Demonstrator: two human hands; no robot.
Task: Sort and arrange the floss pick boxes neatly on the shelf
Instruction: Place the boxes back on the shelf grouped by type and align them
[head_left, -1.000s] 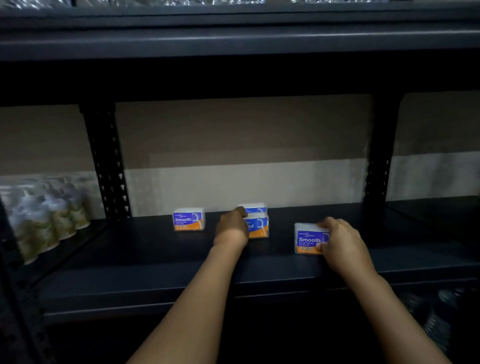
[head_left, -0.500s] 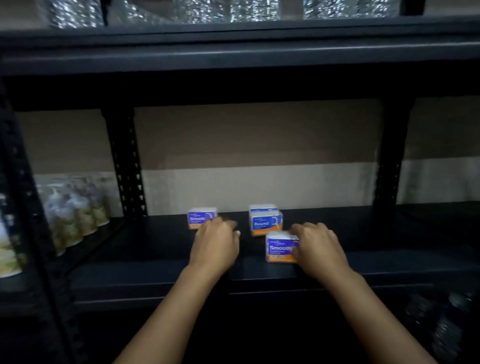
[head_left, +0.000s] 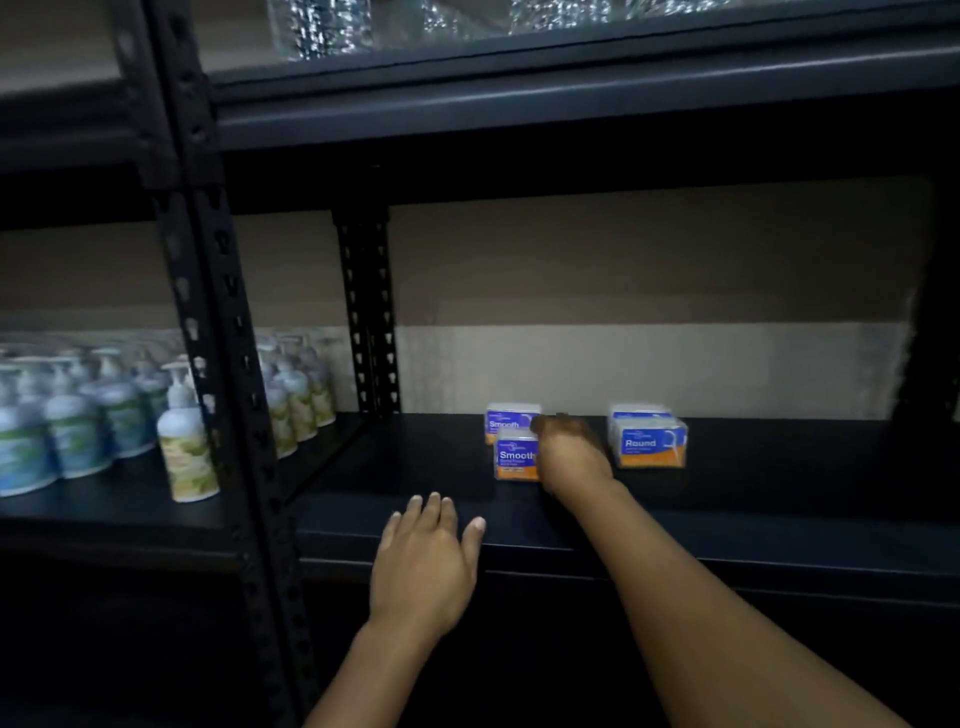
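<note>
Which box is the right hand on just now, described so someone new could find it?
Look at the dark shelf right of the pump bottles. Two box pairs stand there: Smooth on the left, Round on the right. The right hand is at the front Smooth box, the one nearer the shelf edge, directly before the rear Smooth box.

- Pump bottles (head_left: 184, 441) on the left bay's board, upright, packed in rows running far to near; white pumps, green/blue or tan labels.
- Black slotted upright (head_left: 228, 395) near left, w/ keyhole slots, crossing in front of some bottles.
- 2nd slotted post (head_left: 369, 317) far back.
- Shiny clear-wrapped goods (head_left: 322, 26) on the tier above, blurred.
- Tan/white wall (head_left: 649, 312) behind.
</note>
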